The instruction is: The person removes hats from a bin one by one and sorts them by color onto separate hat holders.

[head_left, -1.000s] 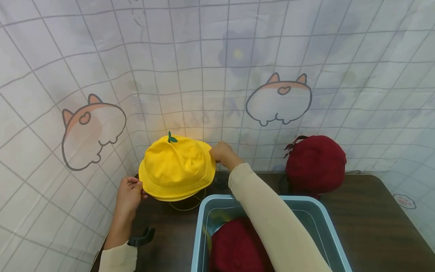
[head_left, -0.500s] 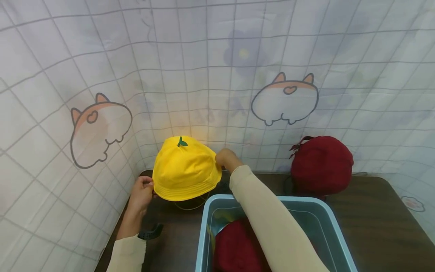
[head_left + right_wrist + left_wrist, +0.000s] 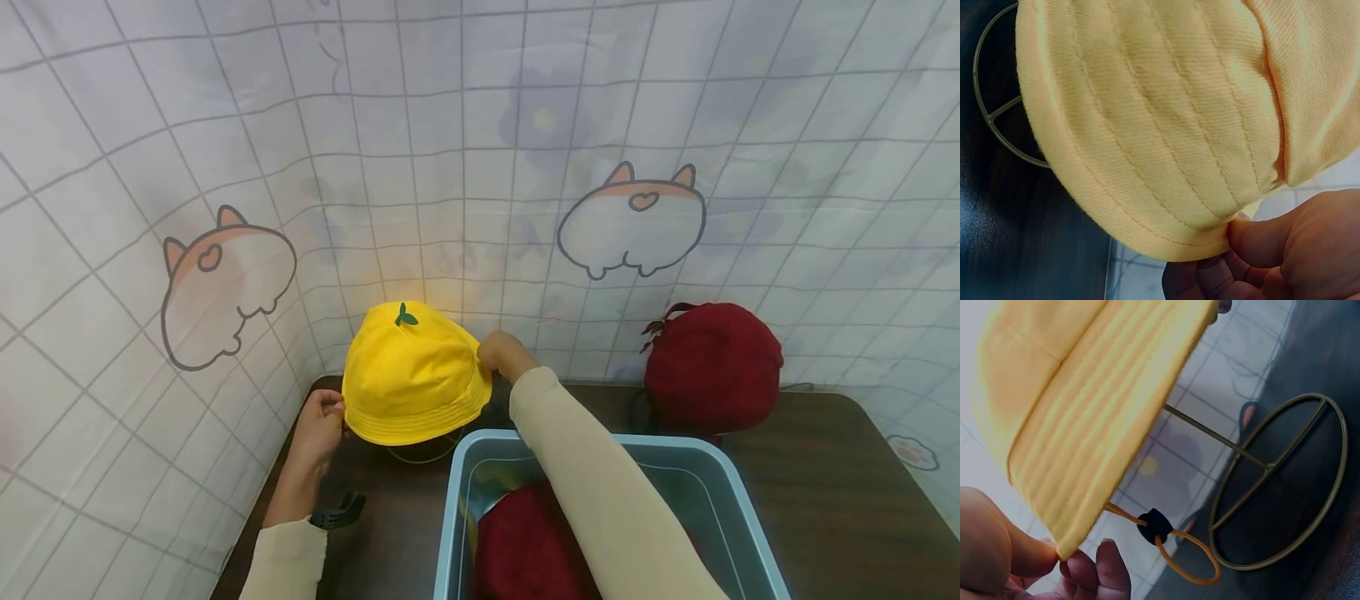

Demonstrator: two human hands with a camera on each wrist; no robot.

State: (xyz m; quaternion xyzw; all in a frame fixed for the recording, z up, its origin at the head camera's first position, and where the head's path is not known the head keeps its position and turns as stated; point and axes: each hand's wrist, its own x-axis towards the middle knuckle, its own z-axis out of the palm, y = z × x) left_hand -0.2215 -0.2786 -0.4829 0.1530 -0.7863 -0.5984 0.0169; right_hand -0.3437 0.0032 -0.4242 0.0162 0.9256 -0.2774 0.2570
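Yellow hat (image 3: 416,379) sits over a thin wire stand (image 3: 1267,467) at the back left of the bench (image 3: 825,500), close to the wall covering, crown up and brim down. A small green sprout ornament (image 3: 406,316) tops the crown. Both hands grip the brim, one at each side. The left hand (image 3: 318,425) pinches the edge between thumb and finger, as the left wrist view shows plainly. The right hand (image 3: 506,354) holds the opposite edge, thumb on the upper face and fingers curled beneath. Rows of stitching run around the brim. From under it hangs an orange cord (image 3: 1124,513) threaded through a black stopper (image 3: 1155,526) and ending in a loop. The stand's rod rises into the hat from a round base with a crossbar; the brim hangs clear above that base.

Just to the right of the hat stands a light blue bin (image 3: 705,500), with dark red cloth (image 3: 528,546) inside; the right sleeve (image 3: 600,492) crosses over it. Farther right, near the back of the bench, is a rounded dark red cloth item (image 3: 712,367) with a strap at its upper left. A black band (image 3: 339,512) circles the left wrist. Behind everything hangs a white gridded wall covering (image 3: 465,108) printed with cartoon animals.
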